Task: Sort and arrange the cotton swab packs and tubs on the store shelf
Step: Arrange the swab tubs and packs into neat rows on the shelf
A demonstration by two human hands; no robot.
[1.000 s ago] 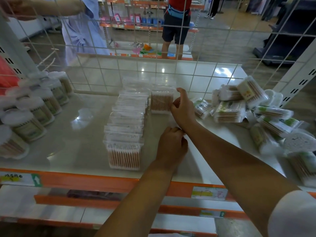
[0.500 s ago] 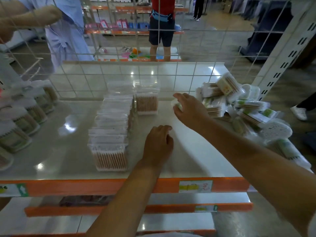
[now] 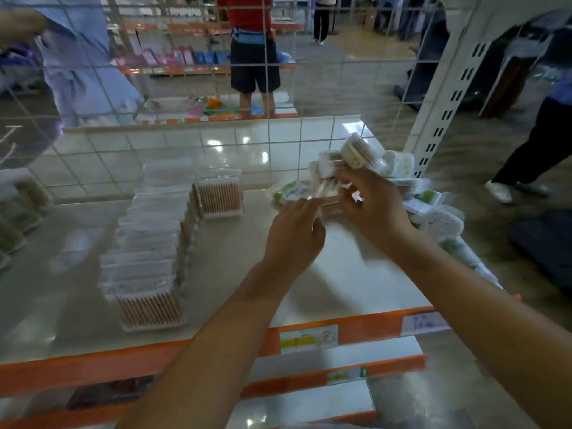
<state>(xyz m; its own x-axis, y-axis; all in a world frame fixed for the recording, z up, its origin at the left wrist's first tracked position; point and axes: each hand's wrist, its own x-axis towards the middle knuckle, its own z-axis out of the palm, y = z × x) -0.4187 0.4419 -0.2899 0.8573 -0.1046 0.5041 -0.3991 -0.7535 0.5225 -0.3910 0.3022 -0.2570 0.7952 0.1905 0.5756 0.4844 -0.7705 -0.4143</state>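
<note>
Far to the left of the hands, blurred round tubs (image 3: 21, 199) stand at the shelf's left edge. Nearer, a row of clear flat boxes of swabs (image 3: 148, 243) runs from the shelf's front toward the wire grid (image 3: 269, 134) at the back, well left of the grip, and one more box (image 3: 220, 198) stands upright just beside the row's far end. The shelf (image 3: 349, 274) is bare below the hands. The left hand (image 3: 294, 235) is raised over it, fingers curled loosely with the tips at the near edge of a small green-labelled pack (image 3: 286, 193); motion blur hides whether it pinches the pack or only touches it. The right hand (image 3: 374, 209) is just beside it, fingers bent around a wrapped bundle of swabs (image 3: 331, 204), though the blur leaves the hold itself unclear. Behind and to the right of both hands lies a loose heap of packs and tubs (image 3: 411, 193), spilling toward the shelf's right edge beside the white slotted upright (image 3: 445, 97)
</note>
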